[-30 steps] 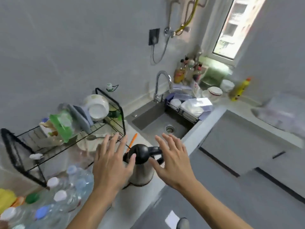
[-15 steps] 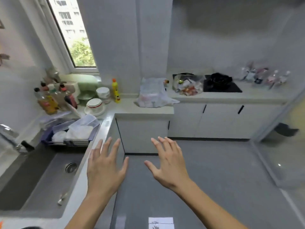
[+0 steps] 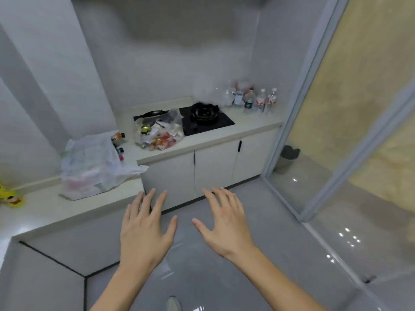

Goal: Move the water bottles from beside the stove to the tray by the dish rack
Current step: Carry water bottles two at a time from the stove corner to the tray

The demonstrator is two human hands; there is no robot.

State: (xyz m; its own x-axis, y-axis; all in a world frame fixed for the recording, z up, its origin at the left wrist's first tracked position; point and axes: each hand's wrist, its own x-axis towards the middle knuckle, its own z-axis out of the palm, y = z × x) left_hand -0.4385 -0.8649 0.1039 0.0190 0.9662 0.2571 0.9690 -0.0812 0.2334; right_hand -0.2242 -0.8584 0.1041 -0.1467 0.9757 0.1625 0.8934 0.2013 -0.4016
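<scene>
One second ago I was looking at the dish rack and the kettle by the sink; half a second ago the view had swung past the window corner. Now I face the far counter (image 3: 251, 129), so the turn is nearly finished and the stove side is in front of me.

My left hand (image 3: 143, 230) and my right hand (image 3: 226, 225) are both held out over the floor, palms down, fingers spread and straight. They hold nothing and touch nothing. They have kept this same open pose through the whole turn.

The water bottles (image 3: 258, 101) stand in a group on the counter just to the right of the stove (image 3: 207, 123), close to the wall and the glass door frame. Some have red labels; how many there are I cannot count, because the back ones are blurred. A black pan (image 3: 203, 111) sits on the stove. To the left of the stove lies a clear bag of rubbish (image 3: 160, 133), and further left a white plastic bag (image 3: 89, 164). At the far left edge I see something yellow (image 3: 10, 195).

I judge this as the walk back for another load: the hands are free, the bottles are well apart from them, and the tray is out of view behind me. Next I must step forward before any reach is possible.
</scene>
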